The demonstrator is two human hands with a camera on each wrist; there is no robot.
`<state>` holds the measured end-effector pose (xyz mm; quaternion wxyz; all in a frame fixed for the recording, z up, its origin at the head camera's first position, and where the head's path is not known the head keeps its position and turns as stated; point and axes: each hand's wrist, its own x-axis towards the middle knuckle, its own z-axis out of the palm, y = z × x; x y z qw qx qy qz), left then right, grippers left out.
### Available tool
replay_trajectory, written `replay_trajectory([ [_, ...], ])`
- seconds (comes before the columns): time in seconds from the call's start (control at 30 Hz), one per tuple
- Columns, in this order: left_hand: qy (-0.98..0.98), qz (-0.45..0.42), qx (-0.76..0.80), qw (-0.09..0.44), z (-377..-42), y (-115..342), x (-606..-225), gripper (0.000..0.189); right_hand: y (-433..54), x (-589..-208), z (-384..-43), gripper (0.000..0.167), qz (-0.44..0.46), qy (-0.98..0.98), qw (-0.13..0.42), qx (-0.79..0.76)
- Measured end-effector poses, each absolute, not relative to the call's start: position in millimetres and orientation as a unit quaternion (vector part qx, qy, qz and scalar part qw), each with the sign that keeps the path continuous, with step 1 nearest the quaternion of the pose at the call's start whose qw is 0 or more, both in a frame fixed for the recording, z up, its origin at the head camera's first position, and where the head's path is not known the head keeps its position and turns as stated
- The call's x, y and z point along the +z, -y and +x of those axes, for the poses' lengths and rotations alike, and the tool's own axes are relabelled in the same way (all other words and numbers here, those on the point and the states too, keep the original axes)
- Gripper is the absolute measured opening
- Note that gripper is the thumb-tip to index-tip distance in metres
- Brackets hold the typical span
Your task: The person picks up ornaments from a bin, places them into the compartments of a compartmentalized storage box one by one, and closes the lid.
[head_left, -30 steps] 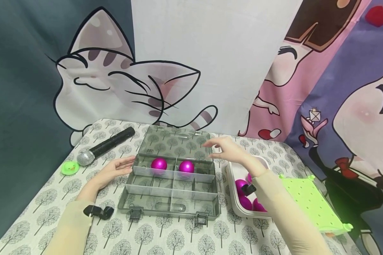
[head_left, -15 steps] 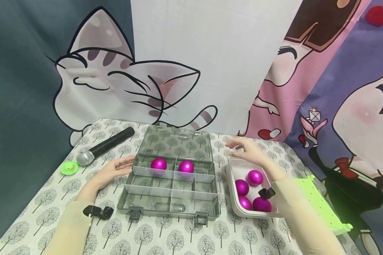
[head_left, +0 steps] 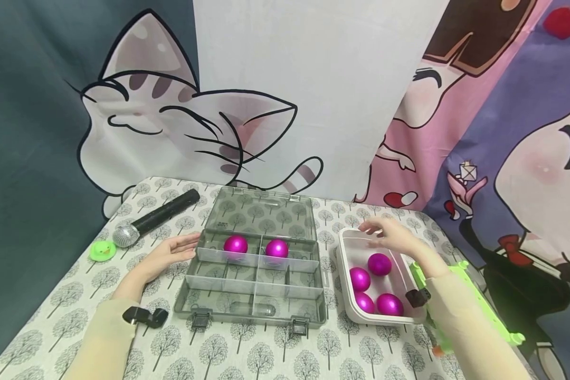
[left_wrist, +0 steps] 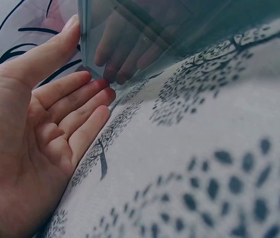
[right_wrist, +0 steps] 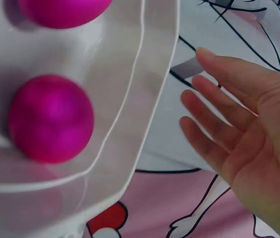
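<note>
My left hand (head_left: 168, 254) rests on the cloth beside the clear grey compartment box (head_left: 252, 287), fingers extended and fingertips right at its left wall, as the left wrist view also shows. Two shiny magenta balls, a left ball (head_left: 235, 245) and a right ball (head_left: 277, 248), sit in the box's back row, one on each side of the middle divider. Its lid lies folded back. Above the far right part of a white tub (head_left: 344, 285) hovers my right hand (head_left: 390, 236), fingers loosely bent, holding nothing. Several magenta balls lie in the tub, one ball (right_wrist: 51, 119) large in the right wrist view.
A black microphone (head_left: 163, 214) with a silver head lies at the back left, next to a green rubber duck (head_left: 103, 250). Right of the tub stands a bright green perforated plastic piece (head_left: 484, 311), partly behind my right sleeve. Printed curtains hang behind the table.
My right hand has moved right, from beside the box's raised lid to over the tub, uncovering the balls there. The left hand and the two balls in the box have stayed put.
</note>
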<state>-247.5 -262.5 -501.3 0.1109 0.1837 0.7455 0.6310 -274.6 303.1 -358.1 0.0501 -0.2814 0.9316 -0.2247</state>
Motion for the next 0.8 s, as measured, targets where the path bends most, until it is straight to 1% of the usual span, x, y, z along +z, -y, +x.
replay_trajectory([
  [0.17,-0.748,0.185,0.629,0.107,-246,264,-501,0.062,-313,-361,-272,0.041,-0.255,-0.942,0.087,-0.202],
  [0.3,-0.749,0.184,0.628,0.105,-245,264,-501,0.062,-317,-362,-270,0.048,-0.232,-0.945,0.133,-0.188],
  [0.47,-0.750,0.181,0.628,0.106,-245,263,-501,0.063,-320,-364,-271,0.054,-0.227,-0.939,0.182,-0.185],
  [0.8,-0.746,0.182,0.631,0.111,-247,262,-501,0.064,-318,-369,-273,0.056,-0.226,-0.935,0.227,-0.152],
])
